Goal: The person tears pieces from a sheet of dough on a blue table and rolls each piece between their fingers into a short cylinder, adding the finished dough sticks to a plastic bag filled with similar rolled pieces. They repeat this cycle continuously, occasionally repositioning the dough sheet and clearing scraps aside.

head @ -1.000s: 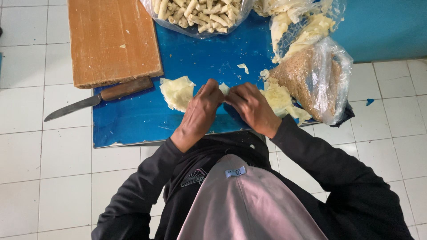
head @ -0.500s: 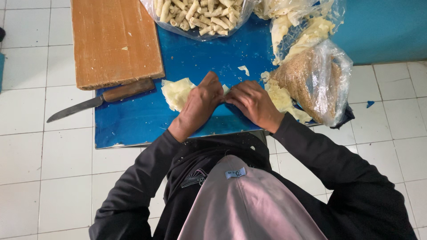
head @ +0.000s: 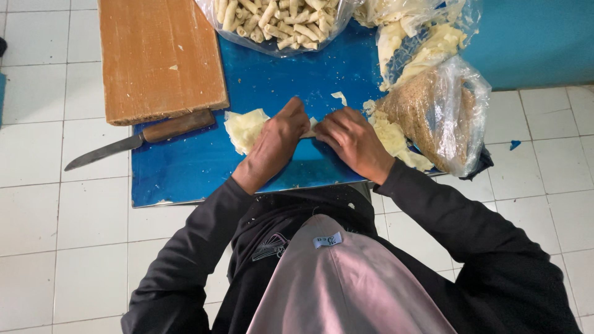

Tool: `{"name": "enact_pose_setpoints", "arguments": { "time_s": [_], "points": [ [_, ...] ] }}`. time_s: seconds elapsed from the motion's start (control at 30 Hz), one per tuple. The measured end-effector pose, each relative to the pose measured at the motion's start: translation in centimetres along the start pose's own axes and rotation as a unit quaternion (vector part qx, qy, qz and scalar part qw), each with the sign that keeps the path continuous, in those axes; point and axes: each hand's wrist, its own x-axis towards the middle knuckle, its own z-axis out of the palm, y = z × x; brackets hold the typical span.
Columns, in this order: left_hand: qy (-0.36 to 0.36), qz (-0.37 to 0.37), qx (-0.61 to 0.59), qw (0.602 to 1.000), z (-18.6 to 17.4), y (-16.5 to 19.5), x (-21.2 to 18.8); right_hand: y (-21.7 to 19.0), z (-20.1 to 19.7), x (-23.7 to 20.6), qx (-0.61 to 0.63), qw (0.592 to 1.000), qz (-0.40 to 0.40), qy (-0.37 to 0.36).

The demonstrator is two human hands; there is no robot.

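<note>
My left hand (head: 275,145) and my right hand (head: 349,139) meet over a blue board (head: 185,173), fingers closed on a small pale piece of dough wrapper (head: 309,128) between them. A stack of pale wrappers (head: 244,128) lies just left of my left hand. More pale wrapper pieces (head: 393,139) sit to the right of my right hand. Most of the held piece is hidden by my fingers.
A wooden cutting board (head: 158,55) lies at the upper left, a knife (head: 133,141) with a wooden handle below it. A clear bag of rolled sticks (head: 272,21) sits at the top. A bag of brown crumbs (head: 436,111) stands right. White floor tiles surround the board.
Both hands have shifted slightly up the blue board while still working the small wrapper piece between them. Nothing else has moved.
</note>
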Motion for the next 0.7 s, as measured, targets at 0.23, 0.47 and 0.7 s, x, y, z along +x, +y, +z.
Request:
{"name": "enact_pose_setpoints", "arguments": {
  "time_s": [0.23, 0.47, 0.7],
  "points": [
    [0.02, 0.04, 0.065, 0.997, -0.06, 0.78, -0.18, 0.19, -0.23, 0.33, -0.045, 0.999, 0.001, -0.016],
    [0.025, 0.024, 0.11, 0.993, 0.34, 0.48, 0.03, -0.04, -0.1, 0.19, -0.07, 0.998, -0.007, 0.0],
    [0.047, 0.036, 0.183, 0.981, -0.01, 0.85, 0.28, 0.07, -0.56, 0.41, -0.046, 0.999, 0.016, 0.012]
  ]
}}
